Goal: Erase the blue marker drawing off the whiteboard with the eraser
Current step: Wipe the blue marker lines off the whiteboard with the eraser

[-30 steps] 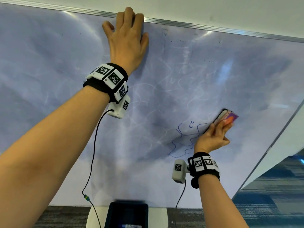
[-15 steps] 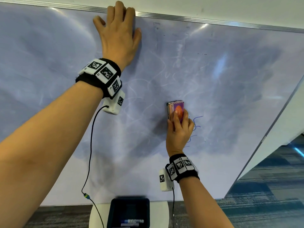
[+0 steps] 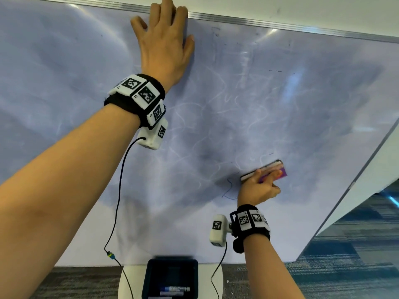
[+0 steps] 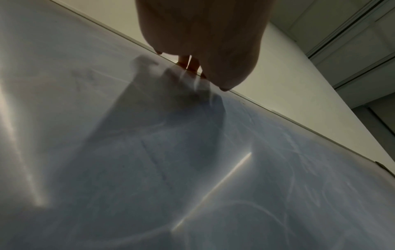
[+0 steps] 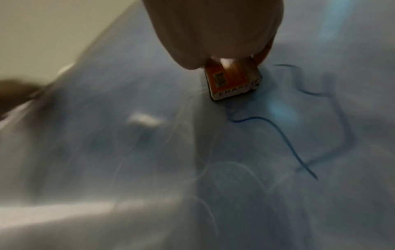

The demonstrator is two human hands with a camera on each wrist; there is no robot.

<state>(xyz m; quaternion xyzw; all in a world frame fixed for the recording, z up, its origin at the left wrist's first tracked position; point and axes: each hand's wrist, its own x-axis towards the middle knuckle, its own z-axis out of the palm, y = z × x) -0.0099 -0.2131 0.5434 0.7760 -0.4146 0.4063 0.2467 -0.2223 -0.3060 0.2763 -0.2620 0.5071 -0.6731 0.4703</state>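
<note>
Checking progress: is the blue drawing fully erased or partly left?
Partly left. Blue lines remain on the whiteboard beside the eraser.

Place: an office or meeting room, by the look of it.
Wall: a large whiteboard [image 3: 302, 93] with a metal frame is mounted on a plain pale wall [image 3: 280, 7] (smeared with old wipe marks).
Floor: low-pile carpet [image 3: 356, 266] in grey with blue striped sections, the commercial sort.
Furnishing: a small white round table [image 3: 218, 281] stands below the board, bearing a dark tray [image 3: 149, 277] with a marker [image 3: 174, 289].
</note>
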